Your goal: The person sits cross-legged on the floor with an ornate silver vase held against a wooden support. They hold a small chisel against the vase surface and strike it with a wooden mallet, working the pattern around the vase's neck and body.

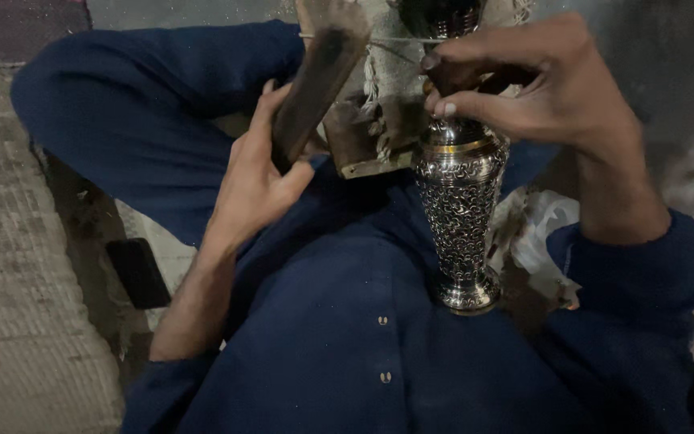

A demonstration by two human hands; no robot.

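Gripping a dark wooden mallet around its handle, the left hand sits at ten o'clock of the engraved silver vase, fingers curled shut. The vase rests foot-down against the person's blue tunic, neck pointing to twelve o'clock. At one o'clock, the right hand pinches a small dark tool against the vase's neck, fingers closed. A wooden block lies just beside the vase at ten o'clock. A white cloth lies at three o'clock.
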